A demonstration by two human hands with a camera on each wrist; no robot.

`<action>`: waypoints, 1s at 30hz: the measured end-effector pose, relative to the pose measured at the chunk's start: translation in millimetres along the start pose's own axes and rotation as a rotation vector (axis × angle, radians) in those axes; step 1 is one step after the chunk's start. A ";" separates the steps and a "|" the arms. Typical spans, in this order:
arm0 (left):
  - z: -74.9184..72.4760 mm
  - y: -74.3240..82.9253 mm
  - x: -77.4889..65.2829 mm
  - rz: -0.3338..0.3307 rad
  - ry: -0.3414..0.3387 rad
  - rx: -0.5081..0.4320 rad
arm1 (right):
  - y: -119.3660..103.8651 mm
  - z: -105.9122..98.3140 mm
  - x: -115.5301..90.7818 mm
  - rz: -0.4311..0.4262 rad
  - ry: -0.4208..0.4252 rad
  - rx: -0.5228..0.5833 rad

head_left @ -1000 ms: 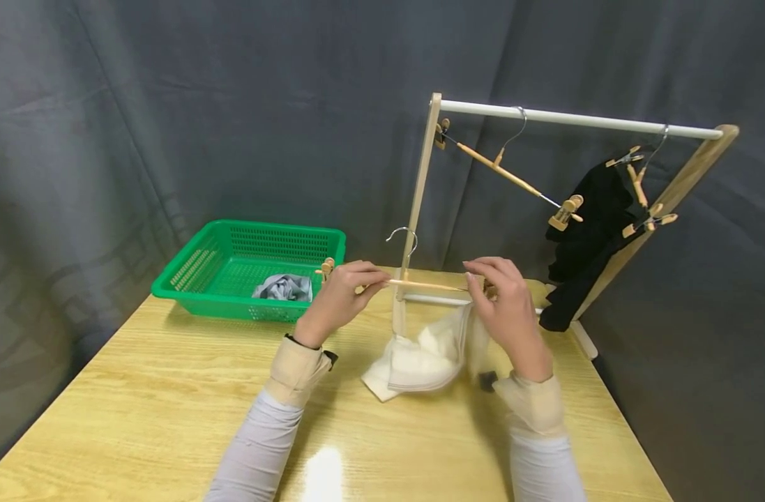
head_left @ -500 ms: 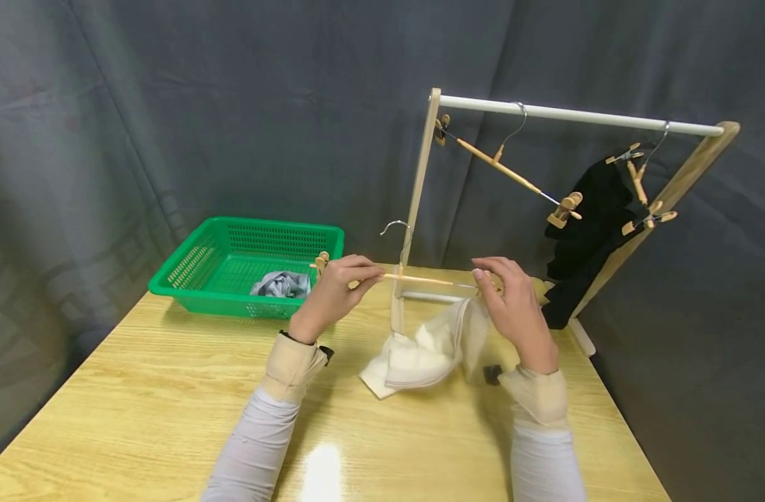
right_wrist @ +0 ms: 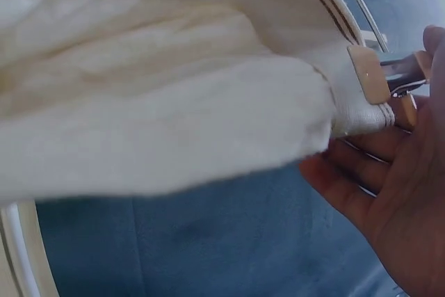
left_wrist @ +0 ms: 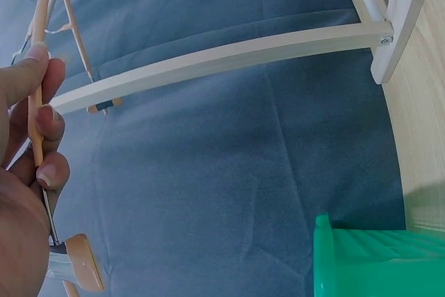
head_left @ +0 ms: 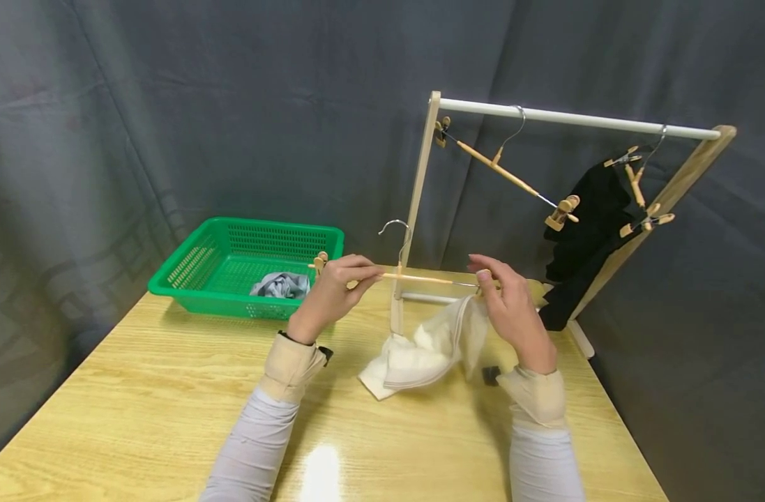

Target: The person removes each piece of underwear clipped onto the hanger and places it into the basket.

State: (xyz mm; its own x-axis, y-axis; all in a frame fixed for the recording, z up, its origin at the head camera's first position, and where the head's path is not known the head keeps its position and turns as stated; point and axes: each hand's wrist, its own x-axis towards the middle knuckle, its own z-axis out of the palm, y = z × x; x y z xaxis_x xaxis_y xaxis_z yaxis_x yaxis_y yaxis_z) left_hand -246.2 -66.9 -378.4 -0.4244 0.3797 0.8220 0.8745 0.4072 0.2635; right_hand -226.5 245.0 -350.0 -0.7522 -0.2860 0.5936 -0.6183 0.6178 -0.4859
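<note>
My left hand pinches the wooden bar of a clip hanger, its metal hook pointing up. In the left wrist view, fingers and thumb wrap the bar, above a wooden end clip. At the opposite end, a clip bites the striped edge of a white cloth garment, which hangs down to the table. My right hand is loosely around that clip, thumb and fingers spread apart, with some fingertips behind the cloth in the right wrist view.
A green basket at the left holds a crumpled grey cloth. Behind my right hand stands a rack with a white rail. From it hang a bare clip hanger and a hanger with black clothing.
My right thumb and fingers have loosened around the clip, and the hand has shifted slightly right. The hanger has risen slightly and moved a little left, with the white cloth clipped on.
</note>
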 end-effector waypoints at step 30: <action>0.2 2.6 2.1 -0.008 0.006 -0.001 | -8.2 -0.9 2.3 0.030 0.048 -0.004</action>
State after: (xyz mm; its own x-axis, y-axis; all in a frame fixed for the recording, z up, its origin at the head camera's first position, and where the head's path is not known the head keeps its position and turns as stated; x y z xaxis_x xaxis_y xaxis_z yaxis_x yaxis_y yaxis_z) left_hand -244.9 -64.9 -376.1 -0.4305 0.3714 0.8227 0.8711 0.4096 0.2709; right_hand -223.0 240.0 -344.0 -0.7582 -0.2318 0.6094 -0.5949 0.6284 -0.5012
